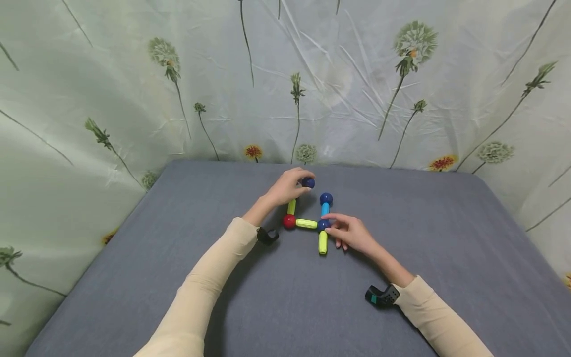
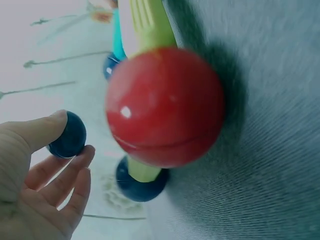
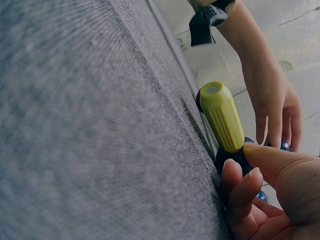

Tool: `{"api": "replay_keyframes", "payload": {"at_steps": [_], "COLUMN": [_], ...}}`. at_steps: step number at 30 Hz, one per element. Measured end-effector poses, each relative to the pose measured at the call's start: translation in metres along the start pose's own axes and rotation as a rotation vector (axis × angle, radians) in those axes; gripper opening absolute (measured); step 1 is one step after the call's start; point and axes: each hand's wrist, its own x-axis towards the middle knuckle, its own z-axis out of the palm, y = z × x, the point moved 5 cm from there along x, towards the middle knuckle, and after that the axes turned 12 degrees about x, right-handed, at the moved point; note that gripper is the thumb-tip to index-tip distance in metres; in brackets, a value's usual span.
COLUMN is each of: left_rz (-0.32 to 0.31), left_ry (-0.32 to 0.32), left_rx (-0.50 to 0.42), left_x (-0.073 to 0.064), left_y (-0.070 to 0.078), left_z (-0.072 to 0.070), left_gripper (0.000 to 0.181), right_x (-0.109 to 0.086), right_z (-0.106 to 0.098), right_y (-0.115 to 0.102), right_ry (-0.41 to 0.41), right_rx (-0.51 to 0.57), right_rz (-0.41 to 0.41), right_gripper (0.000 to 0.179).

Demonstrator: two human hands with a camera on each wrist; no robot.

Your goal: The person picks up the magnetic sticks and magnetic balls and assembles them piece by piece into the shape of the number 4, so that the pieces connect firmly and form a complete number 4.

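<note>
My left hand (image 1: 287, 187) pinches a loose dark blue ball (image 2: 70, 135) between thumb and fingertips, raised off the table. Under and beside it, a yellow-green stick (image 1: 292, 207) runs from a red ball (image 1: 289, 221) to another dark blue ball (image 2: 142, 184), mostly hidden by the hand in the head view. A second yellow-green stick (image 1: 306, 223) joins the red ball to a junction dark blue ball (image 1: 323, 225). My right hand (image 1: 354, 234) grips that junction ball. From it, a light blue stick (image 1: 325, 210) leads to a far dark blue ball (image 1: 326, 199), and a yellow-green stick (image 3: 221, 117) points nearer.
The linked pieces lie on a grey cloth-covered table (image 1: 267, 307). A pale curtain (image 1: 339, 99) printed with dandelions hangs behind the table's far edge and along its sides. Black wrist straps (image 1: 382, 296) are on both forearms.
</note>
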Motion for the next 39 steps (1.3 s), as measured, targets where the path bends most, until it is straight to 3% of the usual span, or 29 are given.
{"api": "replay_keyframes", "payload": {"at_steps": [8, 12, 21, 31, 39], "left_rz": [0.055, 0.087, 0.154, 0.204, 0.208], "left_ry": [0.022, 0.012, -0.089, -0.177, -0.213], "left_rx": [-0.048, -0.060, -0.048, -0.043, -0.053], "left_x": [-0.023, -0.036, -0.063, -0.083, -0.095], "left_y": [0.015, 0.022, 0.039, 0.048, 0.055], "left_z": [-0.006, -0.006, -0.005, 0.010, 0.017], "left_gripper": [0.035, 0.035, 0.035, 0.035, 0.037], "right_x": [0.011, 0.013, 0.011, 0.012, 0.001], "right_z": [-0.005, -0.006, -0.006, -0.006, -0.001], "right_y": [0.032, 0.036, 0.034, 0.031, 0.001], "right_ry": [0.018, 0.011, 0.020, 0.016, -0.001], "right_rx": [-0.010, -0.003, 0.002, 0.004, 0.009], "right_rz": [0.007, 0.002, -0.002, 0.005, 0.000], "right_gripper": [0.038, 0.038, 0.036, 0.038, 0.036]}}
